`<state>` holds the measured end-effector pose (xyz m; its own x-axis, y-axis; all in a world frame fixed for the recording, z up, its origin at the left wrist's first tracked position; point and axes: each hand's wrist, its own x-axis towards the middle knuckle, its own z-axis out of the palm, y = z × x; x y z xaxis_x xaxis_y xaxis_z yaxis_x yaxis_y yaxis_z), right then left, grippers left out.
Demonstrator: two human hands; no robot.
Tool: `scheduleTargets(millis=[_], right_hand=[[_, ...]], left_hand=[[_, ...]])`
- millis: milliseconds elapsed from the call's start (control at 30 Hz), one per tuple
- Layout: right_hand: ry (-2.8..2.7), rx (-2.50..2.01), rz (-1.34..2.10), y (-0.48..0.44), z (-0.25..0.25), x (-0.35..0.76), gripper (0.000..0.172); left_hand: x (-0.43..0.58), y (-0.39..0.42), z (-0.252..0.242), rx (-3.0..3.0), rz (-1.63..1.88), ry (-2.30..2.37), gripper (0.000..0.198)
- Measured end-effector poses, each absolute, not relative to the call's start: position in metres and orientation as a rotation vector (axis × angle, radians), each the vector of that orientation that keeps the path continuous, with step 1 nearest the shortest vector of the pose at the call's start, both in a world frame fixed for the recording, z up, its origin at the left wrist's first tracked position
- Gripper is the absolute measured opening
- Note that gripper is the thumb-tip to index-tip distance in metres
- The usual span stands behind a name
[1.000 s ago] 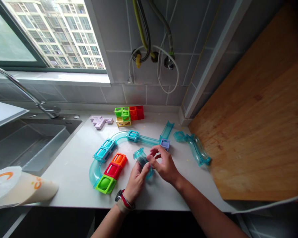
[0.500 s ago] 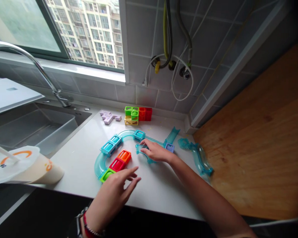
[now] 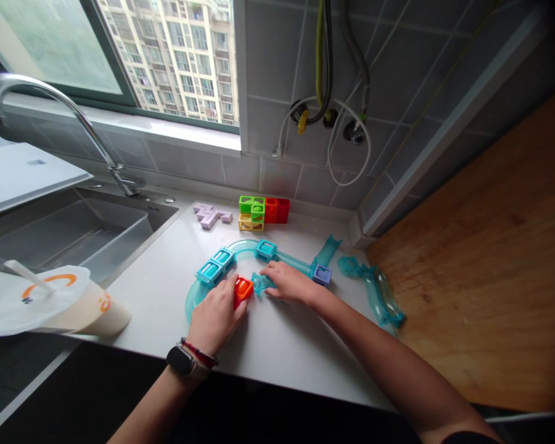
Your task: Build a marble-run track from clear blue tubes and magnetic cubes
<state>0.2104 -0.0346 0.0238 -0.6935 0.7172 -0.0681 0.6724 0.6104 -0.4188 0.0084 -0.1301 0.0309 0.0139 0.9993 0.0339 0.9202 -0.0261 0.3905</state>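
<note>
While the left hand [image 3: 217,311] clasped an orange block [image 3: 243,290], the right hand [image 3: 284,280] held a teal track piece [image 3: 260,284] at the block's three o'clock, contact between them hard to judge. White counter [image 3: 272,345] spread at five o'clock toward its front edge [image 3: 282,381].

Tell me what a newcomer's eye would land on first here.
Probably the bright orange block at mid-counter, under the left hand, with the right hand on a clear teal piece close beside it. Next, the curved teal track sweeping behind the hands, and the green, yellow and red blocks near the tiled wall. The large cup with a straw also stands out at lower left.
</note>
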Motion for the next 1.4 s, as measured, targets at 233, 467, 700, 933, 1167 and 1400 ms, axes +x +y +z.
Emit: scheduleTargets(millis=[233,467,700,933,1167,1400], right_hand=[[-2.602,-1.358,0.633,-0.048,0.020,0.217,0.053],[-2.683,-1.426,0.514,-0.052,0.032,0.222,0.065],[-2.638,-1.627,0.630,-0.059,0.029,0.219,0.047],[-2.392,-1.865,0.564,-0.100,0.024,0.231,0.037],[-2.367,-1.943,0.491,-0.137,0.035,0.248,0.030],[-2.509,-2.040,0.305,-0.142,0.049,0.234,0.029]], left_hand=[[0.002,-0.133,0.030,2.134,0.602,1.886,0.061],[-0.038,-0.105,0.039,1.994,0.821,2.194,0.062],[-0.056,-0.023,0.025,2.025,0.214,2.031,0.073],[-0.039,0.007,0.023,2.169,0.199,1.952,0.059],[-0.015,0.033,0.024,2.355,0.203,1.643,0.058],[0.012,0.022,0.048,2.429,0.299,1.547,0.078]])
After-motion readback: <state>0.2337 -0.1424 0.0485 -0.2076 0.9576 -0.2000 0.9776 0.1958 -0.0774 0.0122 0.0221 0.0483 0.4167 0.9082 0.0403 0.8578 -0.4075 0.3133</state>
